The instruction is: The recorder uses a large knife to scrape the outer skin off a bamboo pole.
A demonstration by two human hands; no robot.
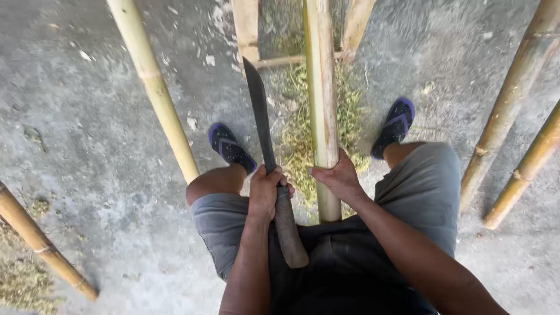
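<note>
Left hand [265, 192] is wrapped tight around a long machete [269, 157], blade pointing away. Right hand [338, 178] grips the bamboo pole [322, 87] standing between the knees on the concrete floor [105, 146], shavings [300, 134] beneath.

The left hand [265, 192] holds a machete [268, 157], blade pointing forward between the knees. Just right of it, the right hand [335, 178] grips a pole [321, 105] that runs forward over a heap of shavings [297, 140] on the floor [87, 116]. A left foot [230, 147] and right foot [395, 125] flank them. Another pole [154, 87] lies further left, one [41, 242] near the floor's left edge, two [513, 99] on the right.
</note>
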